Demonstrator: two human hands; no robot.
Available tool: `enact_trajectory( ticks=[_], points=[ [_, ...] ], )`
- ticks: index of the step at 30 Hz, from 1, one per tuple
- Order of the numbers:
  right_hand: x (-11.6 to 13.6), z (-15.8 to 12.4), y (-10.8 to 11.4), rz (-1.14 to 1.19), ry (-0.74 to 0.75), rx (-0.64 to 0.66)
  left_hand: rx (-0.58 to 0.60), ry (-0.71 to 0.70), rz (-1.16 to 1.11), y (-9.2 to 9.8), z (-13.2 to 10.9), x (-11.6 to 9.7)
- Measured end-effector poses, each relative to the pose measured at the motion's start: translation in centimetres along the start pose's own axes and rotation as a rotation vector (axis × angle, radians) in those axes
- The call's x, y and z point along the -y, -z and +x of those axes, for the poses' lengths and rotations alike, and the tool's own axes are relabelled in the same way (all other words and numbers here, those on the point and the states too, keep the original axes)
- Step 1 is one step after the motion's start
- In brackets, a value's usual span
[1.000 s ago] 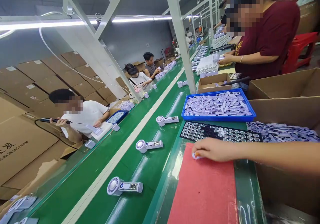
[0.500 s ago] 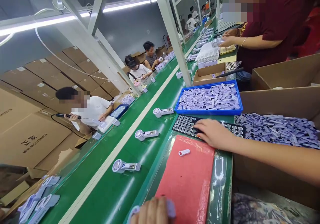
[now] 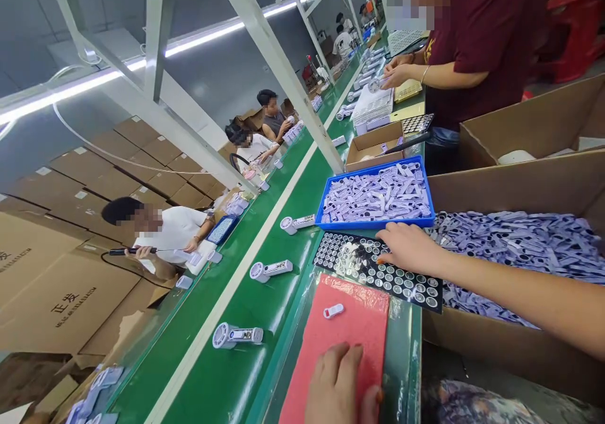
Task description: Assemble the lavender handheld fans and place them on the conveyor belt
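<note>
My left hand (image 3: pixel 338 383) is low over the red mat (image 3: pixel 352 342), with fingers and thumb apart and nothing visible in it. Just beyond its fingertips lies a small lavender-white plastic piece (image 3: pixel 333 311) with a red patch at one end. My right hand (image 3: pixel 411 247) rests on a black sheet of round stickers (image 3: pixel 401 280). Its thumb and fingers are parted and touch the sheet; I see nothing held between them. Part of the sheet is hidden under that hand.
A blue tray (image 3: pixel 375 224) of lavender pieces stands behind the sheet. At right, a cardboard box (image 3: pixel 501 188) holds many more. Handheld fans (image 3: pixel 271 269) lie on the green conveyor (image 3: pixel 208 386). A co-worker in a maroon shirt (image 3: pixel 486 40) works beyond; others sit across.
My left hand has let go of a lavender-white object and moved up onto the mat, its fingers spreading. My right hand stays at the sticker sheet. The view has shifted.
</note>
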State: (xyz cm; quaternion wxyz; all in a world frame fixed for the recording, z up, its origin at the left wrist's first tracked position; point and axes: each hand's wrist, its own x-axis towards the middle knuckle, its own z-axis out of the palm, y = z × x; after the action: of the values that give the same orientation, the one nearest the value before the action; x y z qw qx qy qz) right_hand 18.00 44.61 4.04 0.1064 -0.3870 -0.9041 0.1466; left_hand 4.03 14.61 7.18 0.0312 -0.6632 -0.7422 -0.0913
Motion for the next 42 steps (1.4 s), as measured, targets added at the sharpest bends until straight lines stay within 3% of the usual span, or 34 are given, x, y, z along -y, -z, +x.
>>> enact_trajectory(
  ticks=[3, 6, 10, 15, 22, 27, 30, 34, 42],
  points=[
    [0.0, 0.1, 0.0, 0.06, -0.018, 0.021, 0.072, 0.08, -0.092, -1.8, 4.1, -3.9],
    [0.2, -0.2, 0.3, 0.127, -0.044, 0.01, 0.198, 0.071, -0.149, -2.5, 7.5, -6.4],
    [0.4, -0.3, 1.1, 0.271, -0.064, 0.014, 0.285, 0.095, -0.185, -2.2, 9.7, -7.0],
    [0.3, 0.9, 1.0, 0.6, -0.083, 0.137, 0.269, 0.095, -0.254, -2.3, 9.8, -6.6],
    [0.2, 3.5, 0.9, 0.96, 0.002, 0.323, 0.168, 0.097, -0.439, -2.3, 10.0, -5.9],
    [0.2, 3.5, 1.1, 1.131, 0.057, 0.403, -0.146, 0.189, -0.718, -1.6, 13.4, -3.4],
    [0.2, 3.4, 0.9, 1.213, 0.06, 0.433, -0.234, 0.333, -0.812, -1.7, 16.0, -2.1],
    [0.2, 3.6, 0.5, 1.27, 0.053, 0.459, -0.293, 0.424, -0.778, -2.8, 18.0, -1.3],
    [1.0, 3.6, 0.0, 1.248, 0.125, 0.488, -0.353, 0.49, -0.678, -4.0, 17.9, -0.7]
  ],
)
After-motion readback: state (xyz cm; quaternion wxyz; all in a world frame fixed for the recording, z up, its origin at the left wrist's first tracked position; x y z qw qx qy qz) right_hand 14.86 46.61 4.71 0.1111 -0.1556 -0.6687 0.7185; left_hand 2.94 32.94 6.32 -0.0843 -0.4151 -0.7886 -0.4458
